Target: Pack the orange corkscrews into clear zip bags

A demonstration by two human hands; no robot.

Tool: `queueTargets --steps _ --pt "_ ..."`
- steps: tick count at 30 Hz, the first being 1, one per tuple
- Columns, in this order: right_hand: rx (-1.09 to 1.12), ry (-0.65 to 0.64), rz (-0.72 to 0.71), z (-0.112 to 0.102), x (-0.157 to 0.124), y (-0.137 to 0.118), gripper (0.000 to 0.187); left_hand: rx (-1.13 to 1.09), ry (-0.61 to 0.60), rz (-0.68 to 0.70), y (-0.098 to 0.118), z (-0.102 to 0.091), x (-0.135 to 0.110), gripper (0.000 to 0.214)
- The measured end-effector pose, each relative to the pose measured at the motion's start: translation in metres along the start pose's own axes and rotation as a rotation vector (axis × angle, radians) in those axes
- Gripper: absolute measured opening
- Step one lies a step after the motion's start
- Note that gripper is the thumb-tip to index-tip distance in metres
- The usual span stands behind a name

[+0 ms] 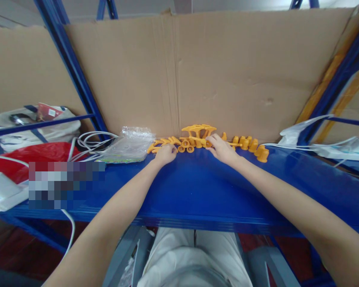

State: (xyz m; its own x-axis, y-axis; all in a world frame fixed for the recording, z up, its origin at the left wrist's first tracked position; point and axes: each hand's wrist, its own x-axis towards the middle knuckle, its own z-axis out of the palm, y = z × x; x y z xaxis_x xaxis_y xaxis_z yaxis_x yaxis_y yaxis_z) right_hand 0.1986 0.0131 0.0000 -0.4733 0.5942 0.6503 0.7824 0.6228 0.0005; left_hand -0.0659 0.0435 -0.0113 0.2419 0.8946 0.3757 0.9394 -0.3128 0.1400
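Yellow-orange plastic pieces are lined up along the back of the blue table [191, 191]. My left hand [166, 154] has its fingers curled beside several branch-shaped yellow pieces [167, 140]; whatever is in its fingertips is too small to make out. My right hand [221, 148] pinches a yellow plastic piece [200, 141] between thumb and fingers, partly hidden by the hand. Between the hands lie round yellow cups [186, 148] with their openings toward me. Behind them stands a yellow arched piece [199, 128]. Several yellow cup-shaped pieces [254, 145] stand in a row to the right.
A tall cardboard panel [227, 71] closes off the back. Clear plastic packets [128, 145] lie at left, near white cables [92, 139], a red bag [44, 155] and a power strip [8, 199]. A white plastic bag [299, 131] and another power strip [350, 149] lie at right.
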Motion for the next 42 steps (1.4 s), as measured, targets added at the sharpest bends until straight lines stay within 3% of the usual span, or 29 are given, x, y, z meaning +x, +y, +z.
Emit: queueTargets --steps 5,9,19,24,28,32,36,42 --pt "-0.158 -0.171 -0.015 0.006 -0.006 -0.011 0.023 -0.010 0.010 0.029 -0.003 0.008 0.002 0.028" --pt "-0.189 -0.229 -0.039 0.012 -0.011 -0.012 0.022 0.004 0.000 0.027 -0.002 0.009 0.001 0.027" --pt "-0.067 -0.209 -0.067 0.030 -0.017 -0.008 0.029 0.066 -0.067 0.049 0.007 0.002 -0.004 0.029" --pt "0.046 -0.189 -0.026 0.037 -0.019 -0.001 0.033 0.095 -0.011 0.023 0.003 0.005 -0.001 0.031" --pt "0.025 -0.184 0.003 0.042 -0.018 0.001 0.039 0.153 0.032 -0.085 0.000 0.002 -0.003 0.041" --pt "0.088 -0.168 0.015 0.046 -0.017 -0.001 0.040 0.187 -0.069 -0.163 -0.007 0.002 -0.005 0.054" --pt "0.174 -0.140 0.037 0.052 -0.015 -0.001 0.038 0.222 -0.179 -0.153 -0.012 0.004 -0.003 0.054" --pt "0.180 -0.172 0.042 0.050 -0.014 -0.004 0.043 0.207 -0.087 -0.131 -0.014 0.005 -0.003 0.049"
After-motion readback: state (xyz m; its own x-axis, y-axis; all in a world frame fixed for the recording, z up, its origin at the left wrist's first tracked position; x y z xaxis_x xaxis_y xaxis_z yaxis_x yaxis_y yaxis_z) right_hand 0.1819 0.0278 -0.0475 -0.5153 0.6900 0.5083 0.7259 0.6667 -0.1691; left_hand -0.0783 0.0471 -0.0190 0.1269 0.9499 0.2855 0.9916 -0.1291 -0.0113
